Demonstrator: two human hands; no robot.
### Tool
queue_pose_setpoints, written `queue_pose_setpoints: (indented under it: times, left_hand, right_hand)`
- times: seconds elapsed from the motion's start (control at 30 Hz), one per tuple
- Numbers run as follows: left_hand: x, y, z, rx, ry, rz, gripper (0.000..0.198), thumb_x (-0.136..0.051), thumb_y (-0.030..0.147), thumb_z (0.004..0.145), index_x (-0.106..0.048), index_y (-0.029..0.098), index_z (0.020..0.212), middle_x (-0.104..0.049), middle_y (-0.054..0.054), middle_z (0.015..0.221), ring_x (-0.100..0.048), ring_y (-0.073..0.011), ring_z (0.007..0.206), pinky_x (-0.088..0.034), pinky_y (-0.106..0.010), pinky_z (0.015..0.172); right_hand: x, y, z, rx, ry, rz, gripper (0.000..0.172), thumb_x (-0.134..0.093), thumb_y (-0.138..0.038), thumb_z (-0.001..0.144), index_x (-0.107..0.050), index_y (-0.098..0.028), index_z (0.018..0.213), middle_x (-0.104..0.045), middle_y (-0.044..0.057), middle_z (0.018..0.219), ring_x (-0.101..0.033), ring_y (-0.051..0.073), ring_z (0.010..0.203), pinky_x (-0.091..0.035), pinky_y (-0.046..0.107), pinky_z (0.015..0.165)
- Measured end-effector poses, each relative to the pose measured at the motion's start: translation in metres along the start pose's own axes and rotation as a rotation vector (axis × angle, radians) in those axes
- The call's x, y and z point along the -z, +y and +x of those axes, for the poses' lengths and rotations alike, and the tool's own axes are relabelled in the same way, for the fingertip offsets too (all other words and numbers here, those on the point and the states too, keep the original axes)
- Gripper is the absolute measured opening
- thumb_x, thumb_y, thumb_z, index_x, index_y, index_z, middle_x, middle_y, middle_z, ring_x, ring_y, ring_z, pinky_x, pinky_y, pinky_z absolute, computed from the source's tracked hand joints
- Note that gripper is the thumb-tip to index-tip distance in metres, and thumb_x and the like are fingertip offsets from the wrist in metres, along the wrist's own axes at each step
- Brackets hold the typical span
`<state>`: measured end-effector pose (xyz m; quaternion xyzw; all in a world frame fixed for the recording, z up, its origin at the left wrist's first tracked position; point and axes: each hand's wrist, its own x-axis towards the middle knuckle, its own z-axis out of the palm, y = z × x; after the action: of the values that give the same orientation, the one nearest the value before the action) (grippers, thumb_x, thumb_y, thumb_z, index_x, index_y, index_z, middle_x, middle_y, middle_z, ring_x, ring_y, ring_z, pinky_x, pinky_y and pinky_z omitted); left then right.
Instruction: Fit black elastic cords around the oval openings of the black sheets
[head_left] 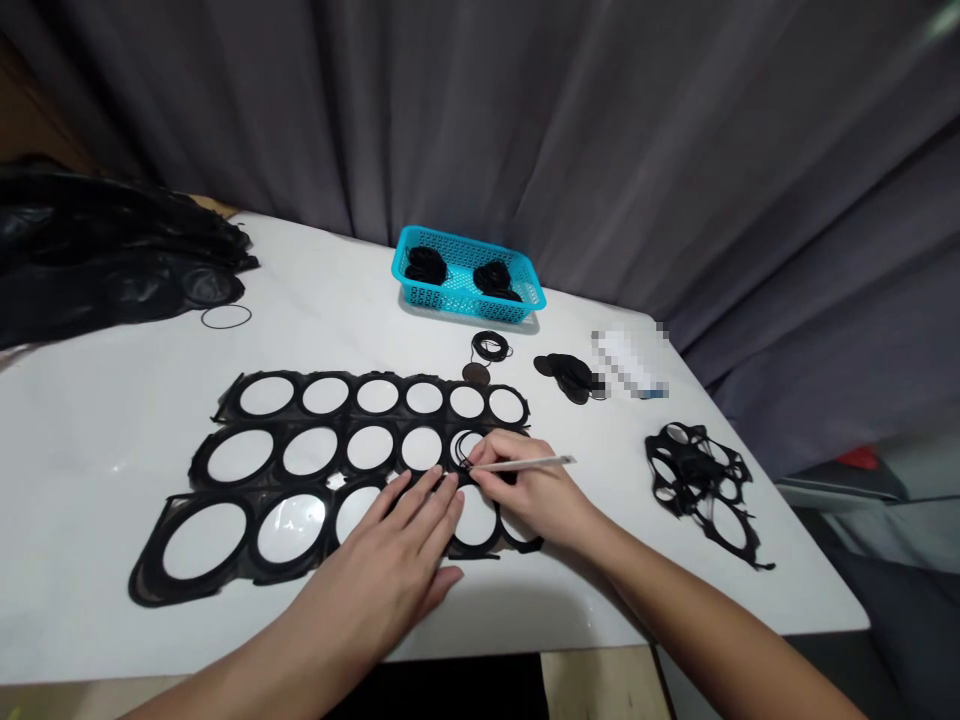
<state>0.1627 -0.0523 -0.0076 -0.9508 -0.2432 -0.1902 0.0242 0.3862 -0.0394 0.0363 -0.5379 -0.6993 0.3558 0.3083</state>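
Observation:
A black rubbery sheet (pixel 304 488) with rows of round holes lies flat on the white table. My left hand (pixel 409 535) rests palm down on its front rows, fingers stretched out and slightly spread. Pinched in my right hand (pixel 517 475) is a slim pale stick-like tool (pixel 536 463); its exact kind is unclear. Its tip points left at a hole in the middle row, where thin black loops (pixel 461 445) show beside my fingertips. Both hands cover part of the sheet's right half.
Behind the sheet stands a blue basket (pixel 469 308) holding black ring bundles. Small black rings (pixel 491 346) and dark discs (pixel 571 378) lie nearby. Torn black scrap (pixel 697 470) sits right, a black plastic bag (pixel 112 260) back left. A grey curtain (pixel 480 120) hangs behind the table (pixel 315 280).

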Motion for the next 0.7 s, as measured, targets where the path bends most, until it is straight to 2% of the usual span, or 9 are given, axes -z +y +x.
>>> queue_pose_setpoints:
  times: [0.2, 0.3, 0.37, 0.4, 0.47, 0.53, 0.6, 0.7]
  left_hand:
    - [-0.001, -0.001, 0.000, 0.006, 0.010, -0.010, 0.045, -0.045, 0.034, 0.103, -0.052, 0.011, 0.141, -0.055, -0.015, 0.144, -0.053, -0.0316, 0.132, -0.037, -0.047, 0.110]
    - [-0.001, -0.001, -0.001, -0.001, 0.013, -0.021, 0.045, -0.047, 0.033, 0.102, -0.053, 0.010, 0.140, -0.056, -0.015, 0.143, -0.053, -0.0318, 0.131, -0.036, -0.046, 0.111]
    - [0.000, -0.002, -0.002, -0.007, 0.006, -0.031, 0.045, -0.048, 0.034, 0.102, -0.052, 0.011, 0.141, -0.057, -0.015, 0.143, -0.052, -0.0308, 0.132, -0.034, -0.045, 0.112]
    - [0.002, -0.002, -0.003, -0.008, 0.001, -0.041, 0.046, -0.049, 0.034, 0.102, -0.051, 0.012, 0.142, -0.056, -0.014, 0.144, -0.052, -0.0302, 0.133, -0.033, -0.044, 0.113]
    - [0.006, -0.004, -0.004, -0.013, -0.014, -0.067, 0.048, -0.051, 0.035, 0.101, -0.050, 0.013, 0.144, -0.055, -0.013, 0.145, -0.050, -0.0289, 0.135, -0.032, -0.043, 0.115]
    - [0.012, -0.008, -0.002, -0.031, -0.042, -0.100, 0.049, -0.052, 0.037, 0.101, -0.050, 0.015, 0.144, -0.056, -0.012, 0.144, -0.051, -0.0280, 0.134, -0.033, -0.041, 0.114]
    - [0.017, -0.015, 0.004, -0.031, -0.078, -0.130, 0.048, -0.053, 0.039, 0.100, -0.052, 0.017, 0.143, -0.057, -0.011, 0.144, -0.053, -0.0270, 0.132, -0.035, -0.039, 0.113]
    - [0.017, -0.033, 0.021, 0.011, -0.099, -0.111, 0.050, -0.052, 0.043, 0.100, -0.053, 0.016, 0.142, -0.052, -0.013, 0.148, -0.048, -0.0289, 0.136, -0.036, -0.041, 0.113]
  right_hand:
    - [-0.012, 0.013, -0.014, 0.240, -0.043, -0.310, 0.008, -0.053, -0.017, 0.095, -0.059, -0.022, 0.090, -0.070, 0.006, 0.098, -0.059, 0.021, 0.092, -0.041, 0.036, 0.085]
    - [-0.008, 0.023, -0.006, 0.342, -0.017, -0.482, 0.008, -0.052, -0.018, 0.093, -0.059, -0.021, 0.094, -0.070, 0.008, 0.101, -0.058, 0.024, 0.094, -0.038, 0.039, 0.086]
    - [0.010, 0.030, 0.010, 0.304, 0.110, -0.555, 0.011, -0.050, -0.017, 0.092, -0.059, -0.021, 0.087, -0.070, 0.008, 0.094, -0.059, 0.025, 0.090, -0.037, 0.040, 0.084]
    - [0.023, 0.033, 0.021, 0.247, 0.226, -0.569, 0.015, -0.048, -0.017, 0.091, -0.058, -0.021, 0.081, -0.069, 0.008, 0.087, -0.059, 0.025, 0.085, -0.037, 0.039, 0.081]
    - [0.052, 0.041, 0.043, 0.100, 0.469, -0.526, 0.016, -0.048, -0.020, 0.090, -0.055, -0.022, 0.076, -0.069, 0.007, 0.086, -0.059, 0.024, 0.081, -0.039, 0.036, 0.077]
    - [0.074, 0.047, 0.060, 0.005, 0.551, -0.448, 0.014, -0.052, -0.023, 0.087, -0.054, -0.023, 0.073, -0.069, 0.006, 0.083, -0.059, 0.022, 0.075, -0.039, 0.033, 0.071]
    - [0.081, 0.048, 0.070, -0.072, 0.500, -0.342, 0.015, -0.056, -0.027, 0.083, -0.053, -0.023, 0.070, -0.069, 0.003, 0.077, -0.058, 0.020, 0.070, -0.039, 0.031, 0.067]
    - [0.063, 0.041, 0.072, -0.130, 0.293, -0.153, 0.016, -0.061, -0.030, 0.080, -0.054, -0.022, 0.067, -0.068, 0.001, 0.072, -0.059, 0.019, 0.069, -0.041, 0.029, 0.066]
